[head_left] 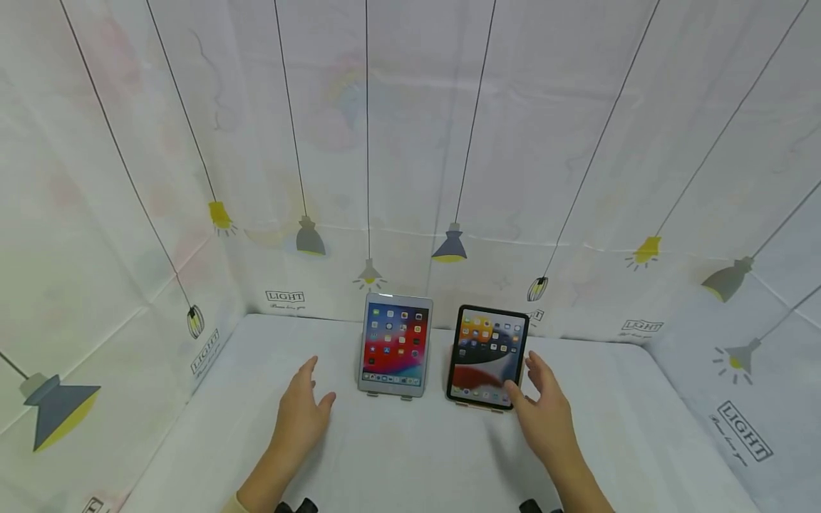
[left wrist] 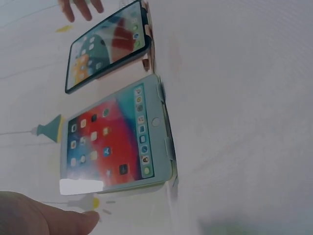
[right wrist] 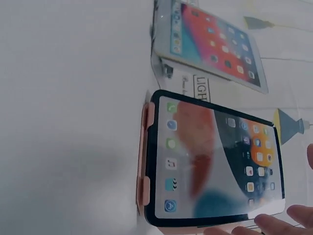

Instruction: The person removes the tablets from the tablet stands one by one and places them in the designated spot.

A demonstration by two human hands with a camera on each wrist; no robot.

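Observation:
Two lit tablets lean on stands at the back of the table. On the left is the silver-white tablet [head_left: 395,345], with a round home button and a red and blue screen. Beside it stands the black-framed tablet [head_left: 487,358], held by the pinkish stand [right wrist: 145,191]. My left hand [head_left: 300,412] hovers left of the white tablet, apart from it, thumb and fingers spread and holding nothing. At the black-framed tablet's right side is my right hand [head_left: 546,417]; its thumb overlaps the lower right corner and its fingertips [right wrist: 274,226] are right at the side edge.
A white cloth covers the table [head_left: 410,456], and its back edge meets a white curtain [head_left: 410,164] printed with hanging lamps. The curtain also closes off both sides. Dark rounded objects [head_left: 301,506] show at the bottom edge.

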